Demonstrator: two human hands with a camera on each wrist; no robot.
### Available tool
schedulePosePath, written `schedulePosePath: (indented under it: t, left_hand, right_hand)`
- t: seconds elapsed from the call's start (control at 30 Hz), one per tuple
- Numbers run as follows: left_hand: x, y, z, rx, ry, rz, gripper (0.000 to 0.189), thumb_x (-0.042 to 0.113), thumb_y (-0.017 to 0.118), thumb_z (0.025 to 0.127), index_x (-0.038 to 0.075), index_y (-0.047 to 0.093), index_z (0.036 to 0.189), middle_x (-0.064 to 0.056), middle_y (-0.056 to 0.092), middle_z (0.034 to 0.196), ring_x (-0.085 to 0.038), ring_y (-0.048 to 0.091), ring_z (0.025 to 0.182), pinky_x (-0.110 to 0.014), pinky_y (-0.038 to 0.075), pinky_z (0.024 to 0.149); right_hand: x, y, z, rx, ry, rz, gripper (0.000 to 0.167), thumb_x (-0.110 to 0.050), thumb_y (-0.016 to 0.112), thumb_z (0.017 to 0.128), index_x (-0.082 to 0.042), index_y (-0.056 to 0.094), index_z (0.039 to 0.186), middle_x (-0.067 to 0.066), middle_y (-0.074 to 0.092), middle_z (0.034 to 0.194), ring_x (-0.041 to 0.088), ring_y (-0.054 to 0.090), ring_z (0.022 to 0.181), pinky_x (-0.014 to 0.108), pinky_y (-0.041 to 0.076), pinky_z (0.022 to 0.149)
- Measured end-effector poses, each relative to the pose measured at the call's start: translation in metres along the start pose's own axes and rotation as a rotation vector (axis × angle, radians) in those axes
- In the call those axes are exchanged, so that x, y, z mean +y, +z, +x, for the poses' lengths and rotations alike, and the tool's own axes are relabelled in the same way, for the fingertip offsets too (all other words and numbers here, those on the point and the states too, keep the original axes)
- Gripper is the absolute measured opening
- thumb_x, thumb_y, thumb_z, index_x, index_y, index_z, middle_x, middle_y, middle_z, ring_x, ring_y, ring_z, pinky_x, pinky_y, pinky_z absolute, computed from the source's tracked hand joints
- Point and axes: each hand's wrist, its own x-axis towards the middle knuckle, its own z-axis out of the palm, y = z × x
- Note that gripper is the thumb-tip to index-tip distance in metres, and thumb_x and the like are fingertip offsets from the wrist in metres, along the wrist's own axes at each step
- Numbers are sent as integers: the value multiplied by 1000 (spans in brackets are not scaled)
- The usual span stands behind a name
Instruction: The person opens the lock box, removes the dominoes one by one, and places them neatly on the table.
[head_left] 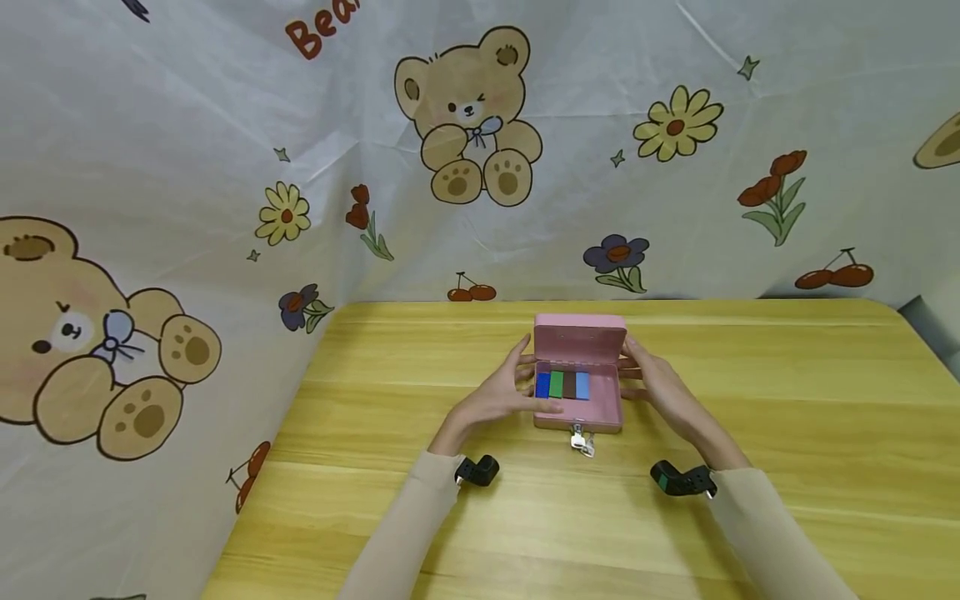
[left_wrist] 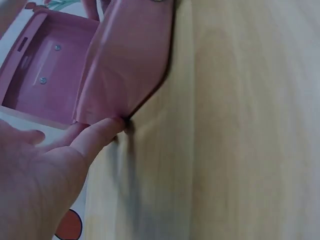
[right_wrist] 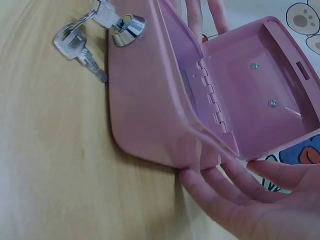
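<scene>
A pink metal cash box (head_left: 603, 408) rests on the table with its lid (head_left: 579, 342) raised at the back. Inside, toward the left, lie several flat coloured pieces side by side: dark blue (head_left: 543, 385), green (head_left: 556, 384), brown (head_left: 569, 385) and light blue (head_left: 582, 386). Keys (right_wrist: 75, 45) hang from the lock (right_wrist: 129, 30) on its front wall. My left hand (head_left: 498, 392) is at the box's left side, fingertips touching it, thumb reaching across toward the inside. On the opposite side, my right hand (head_left: 663, 387) touches the right wall with extended fingers, its thumb near the lid.
The wooden table (head_left: 397, 358) extends to both sides of the box and toward me. Behind and to the left hangs a white cloth (head_left: 562, 217) printed with bears and flowers. Each wrist wears a black strap with a small device (head_left: 480, 472).
</scene>
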Motion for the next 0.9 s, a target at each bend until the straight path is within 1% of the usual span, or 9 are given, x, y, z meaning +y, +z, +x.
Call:
schedulePosePath:
  t: [0.1,0.23,0.37,0.43,0.5,0.6,0.7,0.8,0.9]
  left_hand:
    - [-3,1,-1,-24,2,2,139,-4,90,78,24,-13,168,-15,20,171,-36,24,157,-43,39,122]
    - [-6,3,-3,-19,3,54,147,-13,91,71,24,-14,168,-17,19,170,-36,25,157,-41,40,121]
    - [-8,4,-3,8,8,105,144,-12,91,71,23,-8,169,-16,24,168,-36,30,155,-39,43,120]
    - [-10,4,-3,20,6,116,142,-10,92,71,23,-5,169,-16,26,167,-35,32,154,-37,44,118]
    - [-10,5,-3,25,11,125,139,-8,92,72,21,-2,170,-16,28,166,-34,33,153,-35,45,118]
    - [-11,6,-4,33,20,137,136,-6,93,73,20,1,170,-15,30,165,-33,35,152,-33,45,117]
    - [-11,6,-5,41,33,139,135,-7,92,73,20,2,170,-15,30,165,-33,35,153,-33,44,118]
    - [-11,7,-5,43,39,127,134,-8,91,74,20,2,170,-16,29,165,-34,33,153,-35,44,118]
    - [-11,9,-6,40,36,117,134,-9,91,74,20,1,170,-16,29,165,-34,33,153,-36,44,118]
  right_hand:
    - [1,-2,-4,-9,-16,32,83,-58,18,112,9,21,162,37,35,156,53,37,145,55,49,113]
    - [3,-3,-9,-23,-28,61,82,-55,19,113,10,17,162,38,33,157,53,35,146,49,52,112]
    - [6,-4,-15,-8,-18,65,78,-52,19,114,9,15,163,38,32,157,52,34,147,45,53,110]
    - [6,-5,-18,22,-12,59,77,-50,19,114,8,16,163,37,32,158,52,35,147,41,55,109]
    - [5,-6,-23,62,-16,49,75,-49,21,114,9,17,163,37,32,157,51,36,146,35,56,106]
    - [-3,-8,-31,104,-55,22,74,-49,25,114,8,20,163,36,32,158,50,38,145,22,57,101]
    - [-14,-7,-39,104,-107,22,74,-49,29,114,6,23,162,34,35,158,48,39,144,13,54,98]
    - [-25,-2,-41,57,-124,46,72,-48,30,114,5,26,162,32,38,157,47,40,144,16,54,101]
    - [-34,7,-37,-15,-86,37,69,-46,30,115,5,27,162,32,39,156,49,42,143,34,53,111]
